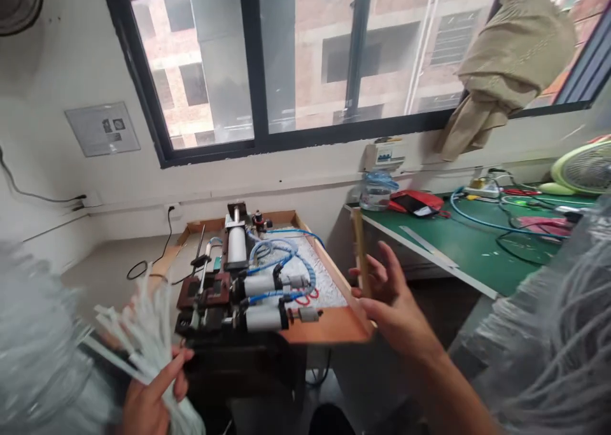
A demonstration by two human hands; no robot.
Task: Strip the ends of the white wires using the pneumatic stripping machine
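My left hand (pixel 155 390), at the lower left, is closed around a bundle of white cords (pixel 146 333) whose loose ends fan upward. On the other side, my right hand (pixel 396 301) is raised with thumb and fingers around a narrow tan piece (pixel 359 244), which stands nearly upright. Whether that is a flat strip or a roll seen edge-on, I cannot tell. Between and beyond my hands stands a bench machine with white pneumatic cylinders (pixel 262 318), dark metal blocks (pixel 203 292) and blue air hoses (pixel 286 257). Neither hand touches the machine.
An orange-brown cardboard tray (pixel 324 324) surrounds part of the machine. On the right, a green-topped table (pixel 477 244) carries a plastic jar (pixel 377 193), a red pouch (pixel 415 203), cables and a fan (pixel 585 165). Plastic-wrapped cord bundles (pixel 548 352) flank me on both sides.
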